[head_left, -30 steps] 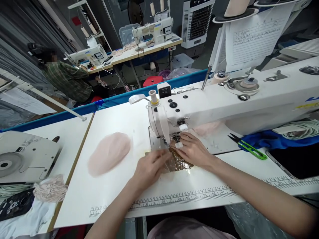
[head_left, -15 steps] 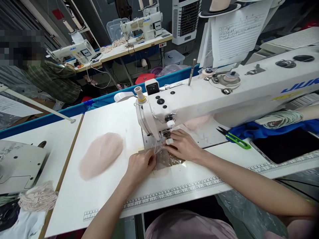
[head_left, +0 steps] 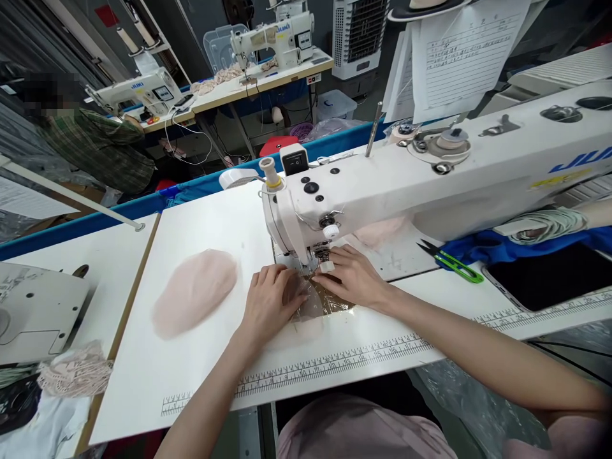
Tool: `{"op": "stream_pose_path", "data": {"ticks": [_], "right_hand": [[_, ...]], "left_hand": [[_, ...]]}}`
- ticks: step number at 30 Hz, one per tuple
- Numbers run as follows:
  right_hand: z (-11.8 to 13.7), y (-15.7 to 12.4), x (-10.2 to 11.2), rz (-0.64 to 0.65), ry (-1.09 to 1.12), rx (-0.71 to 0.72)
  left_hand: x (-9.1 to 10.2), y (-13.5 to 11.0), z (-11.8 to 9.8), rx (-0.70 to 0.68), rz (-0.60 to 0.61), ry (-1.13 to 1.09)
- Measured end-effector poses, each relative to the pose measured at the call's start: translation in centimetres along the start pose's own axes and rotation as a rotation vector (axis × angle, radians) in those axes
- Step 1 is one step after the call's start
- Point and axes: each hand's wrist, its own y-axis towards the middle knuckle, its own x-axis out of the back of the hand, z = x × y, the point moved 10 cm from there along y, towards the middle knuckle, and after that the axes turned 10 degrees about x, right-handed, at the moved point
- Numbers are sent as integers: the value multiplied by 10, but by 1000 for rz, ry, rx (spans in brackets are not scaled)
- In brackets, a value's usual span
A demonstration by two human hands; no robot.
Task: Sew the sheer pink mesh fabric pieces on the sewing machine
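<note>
A piece of sheer pale fabric (head_left: 310, 306) lies under the needle end of a white sewing machine (head_left: 382, 185). My left hand (head_left: 272, 296) rests on its left side, fingers spread and thumb apart, pressing the cloth against the table. Close to the presser foot, my right hand (head_left: 356, 277) has thumb and fingers together on the fabric's edge; the fingertips are partly hidden by the machine parts. Left of the machine, a pink sheer oval piece (head_left: 196, 293) lies flat on the white table (head_left: 201, 229).
Green-handled thread snips (head_left: 454, 264) lie right of the machine, beside a blue cloth (head_left: 471, 248) and a dark phone-like tablet (head_left: 545, 277). A printed ruler (head_left: 335, 366) runs along the front edge. A co-worker (head_left: 95, 146) sits at another machine (head_left: 148, 92) far left.
My left hand has gone from a closed pinch to spread fingers, slightly further up on the fabric. The sheer piece now shows below its thumb. My right hand stays near the presser foot.
</note>
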Motion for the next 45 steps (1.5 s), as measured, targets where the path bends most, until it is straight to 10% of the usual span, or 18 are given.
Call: {"op": "stream_pose_path", "data": {"ticks": [8,17,27,45], "right_hand": [[3,0,-17,174,307,-160],[4,-19,-52,304,1206,-588],[-1,-15,-45,255,1015,-537],[-16,-27,-54,87,1246,-809]], "left_hand": [[1,0,12,206,46,-499],[-27,0,24,500,361,-1100],[-45,-12,17,601,618,-1134],[-42,-9,14,464,583,-1062]]}}
